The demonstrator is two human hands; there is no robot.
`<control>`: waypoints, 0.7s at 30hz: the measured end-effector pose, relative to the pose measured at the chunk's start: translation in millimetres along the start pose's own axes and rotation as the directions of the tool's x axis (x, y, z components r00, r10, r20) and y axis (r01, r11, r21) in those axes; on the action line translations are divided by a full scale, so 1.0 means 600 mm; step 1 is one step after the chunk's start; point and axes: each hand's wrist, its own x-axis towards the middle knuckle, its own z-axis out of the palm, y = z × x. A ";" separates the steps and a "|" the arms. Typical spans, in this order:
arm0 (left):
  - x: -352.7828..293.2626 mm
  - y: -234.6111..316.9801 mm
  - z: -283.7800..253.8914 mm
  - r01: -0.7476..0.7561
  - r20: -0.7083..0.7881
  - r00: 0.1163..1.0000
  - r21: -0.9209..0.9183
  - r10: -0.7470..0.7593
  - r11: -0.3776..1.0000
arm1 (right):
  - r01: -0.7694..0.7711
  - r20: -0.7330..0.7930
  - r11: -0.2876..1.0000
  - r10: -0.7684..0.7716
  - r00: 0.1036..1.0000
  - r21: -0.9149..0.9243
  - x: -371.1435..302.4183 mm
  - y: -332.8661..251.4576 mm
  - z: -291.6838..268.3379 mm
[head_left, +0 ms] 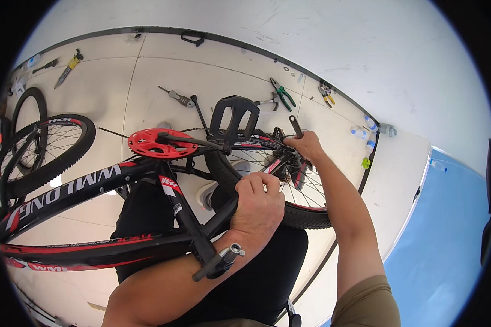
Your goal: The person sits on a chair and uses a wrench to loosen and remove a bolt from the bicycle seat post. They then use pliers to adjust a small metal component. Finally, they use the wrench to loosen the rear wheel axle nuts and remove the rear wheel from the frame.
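Note:
A black and red bicycle frame (pixel 82 185) lies across in front of me, the red chainring (pixel 147 143) and black pedal (pixel 233 121) facing up. My left hand (pixel 259 204) is closed around a black frame tube beside the rear wheel (pixel 305 217). At the rear hub my right hand (pixel 304 146) grips a dark wrench (pixel 295 126), whose handle end with a hole sticks up past the fingers. Its other end is hidden by the hand and the sprockets (pixel 293 163). The bare seat tube end with its clamp (pixel 226 259) lies over my left forearm.
Detached wheels (pixel 65 147) lie at the left. Along the far floor are a screwdriver (pixel 177 97), green-handled pliers (pixel 282 94), yellow-handled pliers (pixel 327 97), a hammer (pixel 266 102) and a loose pedal (pixel 192 38). Plastic bottles (pixel 359 132) stand or lie near the right wall.

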 end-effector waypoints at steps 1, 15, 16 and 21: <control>0.000 0.000 -0.002 -0.007 0.000 1.000 -0.003 0.007 1.000 | -0.006 -0.009 0.997 0.005 1.000 -0.071 0.000 0.002 0.005; 0.004 0.014 0.006 0.117 -0.046 0.992 0.010 -0.116 0.993 | 0.029 -0.178 0.966 -0.077 0.981 -0.257 0.028 0.031 0.037; 0.006 0.018 0.007 0.110 -0.052 0.993 0.018 -0.109 0.994 | 0.046 -0.208 0.955 -0.111 0.972 -0.293 0.032 0.051 0.039; 0.002 0.007 -0.002 0.070 -0.017 0.998 0.084 -0.069 0.994 | -0.037 -0.130 0.983 0.014 0.991 -0.179 0.008 -0.004 0.027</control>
